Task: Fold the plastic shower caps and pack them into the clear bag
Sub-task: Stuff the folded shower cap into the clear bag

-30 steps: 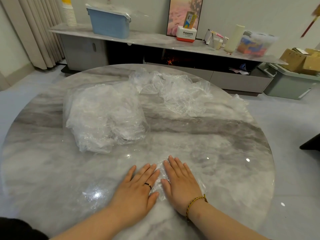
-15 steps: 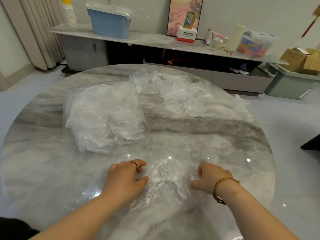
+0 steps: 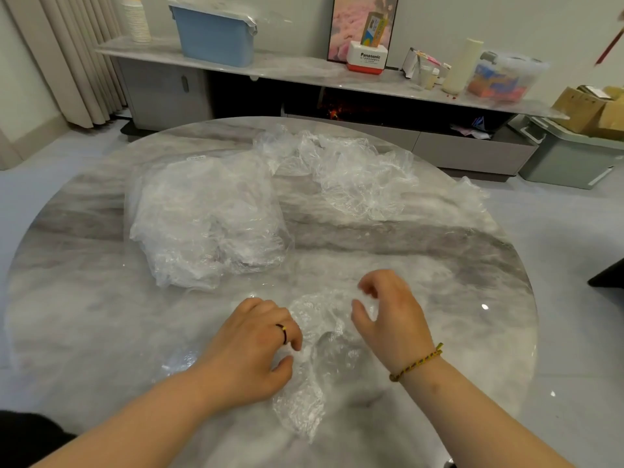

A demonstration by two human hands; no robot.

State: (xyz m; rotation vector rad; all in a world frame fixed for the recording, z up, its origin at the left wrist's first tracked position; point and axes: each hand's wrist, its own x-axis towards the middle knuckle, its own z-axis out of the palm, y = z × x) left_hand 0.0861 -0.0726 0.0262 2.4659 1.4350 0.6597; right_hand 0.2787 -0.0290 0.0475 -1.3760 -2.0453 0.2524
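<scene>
- The shower cap (image 3: pixel 320 319) I'm working on lies crumpled on the near part of the table (image 3: pixel 472 265), right in front of me and between my two hands. A loose tail of it trails toward me.
- My left hand (image 3: pixel 253 349) has its fingers curled and is pinching the cap's left side between thumb and fingertips.
- My right hand (image 3: pixel 395 315) is arched over the cap's far right side. Its fingers are hooked and the thumb is closing in on the film, so I judge it is gripping the edge there.
- As I read it, this is the folding step. The cap is bunched and not yet a flat, tidy packet, so it isn't ready to pack.
- Next I'd bring the two held edges together and lay one half over the other. Then I'd press the air out with flat palms. The film is thin and springy, so I expect it to puff open again unless I hold it down.
- The clear bag (image 3: pixel 202 217) sits further back on my left, apart from the cap. It is already bulging with crinkled plastic. I can't tell from here which way its mouth faces.
- A heap of loose caps (image 3: pixel 358 177) waits at the far side of the table, just right of the bag, so plenty of the job looks left to do.
</scene>
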